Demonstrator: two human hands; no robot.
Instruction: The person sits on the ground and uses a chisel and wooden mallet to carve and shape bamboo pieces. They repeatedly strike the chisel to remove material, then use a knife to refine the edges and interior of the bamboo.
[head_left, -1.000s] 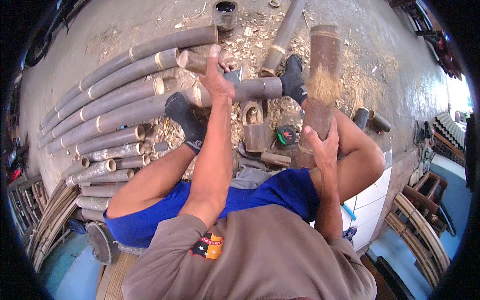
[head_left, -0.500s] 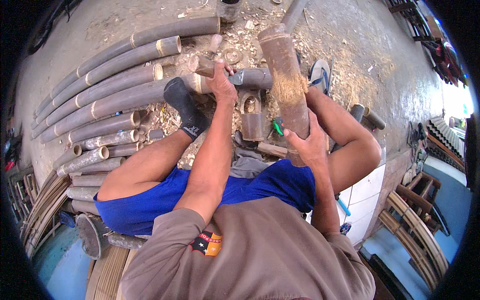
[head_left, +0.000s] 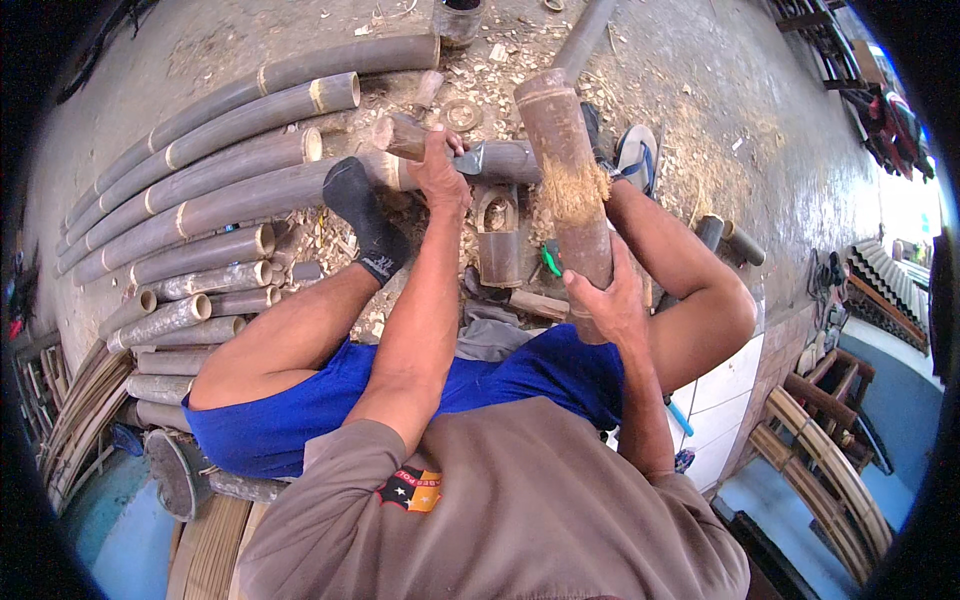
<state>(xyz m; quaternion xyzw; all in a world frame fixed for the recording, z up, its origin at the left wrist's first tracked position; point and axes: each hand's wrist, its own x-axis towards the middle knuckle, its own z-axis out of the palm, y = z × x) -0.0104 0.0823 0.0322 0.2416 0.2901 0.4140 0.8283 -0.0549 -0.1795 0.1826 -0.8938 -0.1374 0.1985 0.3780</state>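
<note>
My left hand (head_left: pixel 438 178) is closed around a tool with a thick wooden handle (head_left: pixel 400 135) and a flat metal blade (head_left: pixel 472 158). The blade rests at a long dark bamboo pole (head_left: pixel 505 160) lying across in front of me. A thick bamboo tube (head_left: pixel 558 130), frayed to yellow fibres round its middle, is gripped near its lower end by my right hand (head_left: pixel 610 300). Its far end slants up and away, covering part of the pole. Between my legs stands a short bamboo piece with a cut opening (head_left: pixel 499 255); a small green thing (head_left: pixel 551 258) is beside the tube.
Several long bamboo poles (head_left: pixel 250 150) lie at the left, with shorter lengths (head_left: pixel 205 255) stacked nearer. Wood chips (head_left: pixel 490 75) litter the floor. My socked foot (head_left: pixel 365 205) is left of the blade; a sandal (head_left: pixel 636 155) lies at the right. Curved bamboo strips (head_left: pixel 825 480) stand at the lower right.
The far end of the bamboo tube has dropped a little toward me in my right hand. My left hand keeps its grip on the bladed tool in nearly the same place.
</note>
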